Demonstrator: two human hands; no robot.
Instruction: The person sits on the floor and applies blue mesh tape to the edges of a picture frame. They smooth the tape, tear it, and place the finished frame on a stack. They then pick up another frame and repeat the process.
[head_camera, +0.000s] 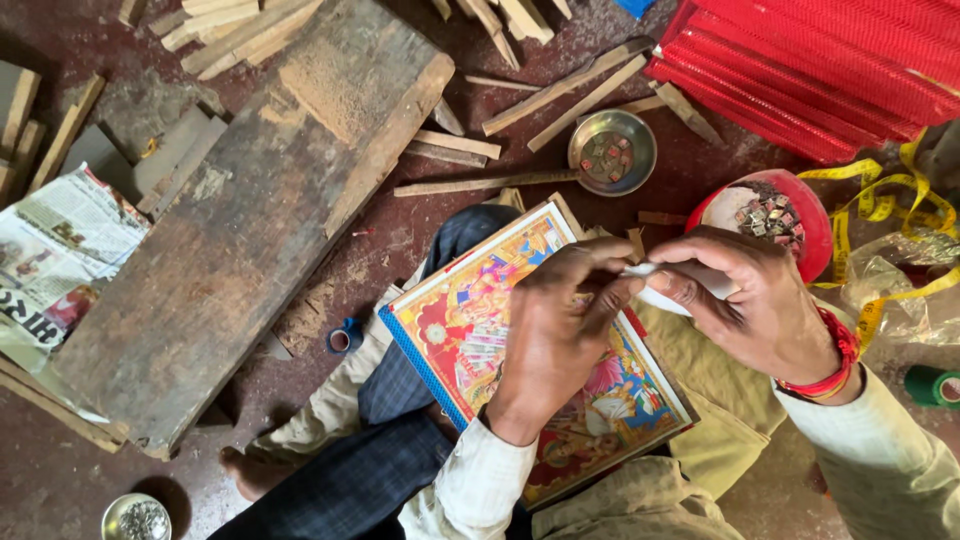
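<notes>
Head view: both my hands meet over the colourful framed picture (500, 330) lying on my lap. Left hand (555, 330) and right hand (755, 300) each pinch the same small white strip (690, 285), maybe tape or paper, can't tell which. Left fingertips (615, 270) are closed on its left end; right thumb and fingers are pressed together on the right part, which hides most of it.

Risks, as I judge them:
- Strip is thin and held by two pinches only. Uneven pull could tear it or slip it out of one side.
- Picture is balanced on my knees, tilted, with nothing clamping it. A leg shift or the weight of my left wrist could slide it toward the floor.
- Red bowl (790, 215) of small metal bits sits just beyond my right hand. A wide knuckle swing could tip it.
- Yellow measuring tape (880, 210) loops near on the right, a snag hazard.

Position: strip is between the two hands, above the picture's right far edge, not visibly touching it. Metal dish (612, 152) lies farther off, clear of both hands.
</notes>
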